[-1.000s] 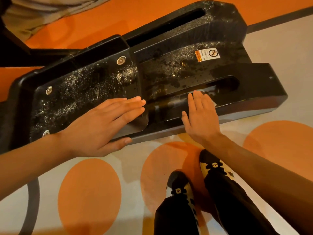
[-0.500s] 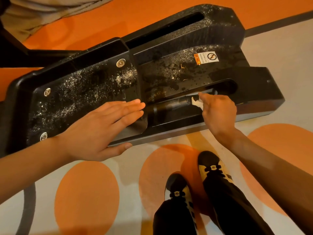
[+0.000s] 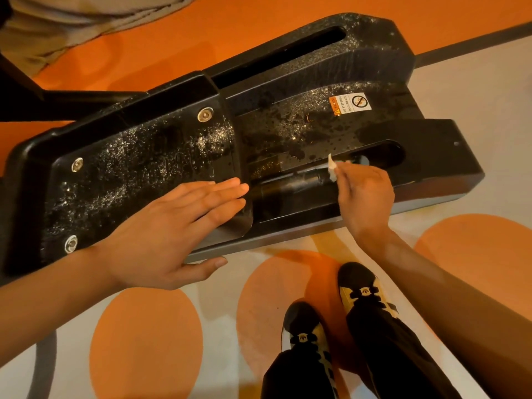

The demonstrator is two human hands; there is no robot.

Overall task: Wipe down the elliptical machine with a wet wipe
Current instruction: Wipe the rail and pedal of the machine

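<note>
Orange-dotted floor (image 3: 144,349), black elliptical base (image 3: 302,122), left hand (image 3: 161,231) flat on it, fingers straight, right hand (image 3: 365,194) pinching white wipe (image 3: 332,168)

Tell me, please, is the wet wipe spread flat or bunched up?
Bunched up: the right hand pinches the wet wipe; only small white tufts show.

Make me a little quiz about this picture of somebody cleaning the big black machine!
1. True or false: the left hand lies flat on the elliptical machine.
2. Which hand pinches the wet wipe: A) left hand, B) right hand?
3. How many round silver bolts show on the machine's top?

Key: 1 true; 2 B; 3 three.
</note>
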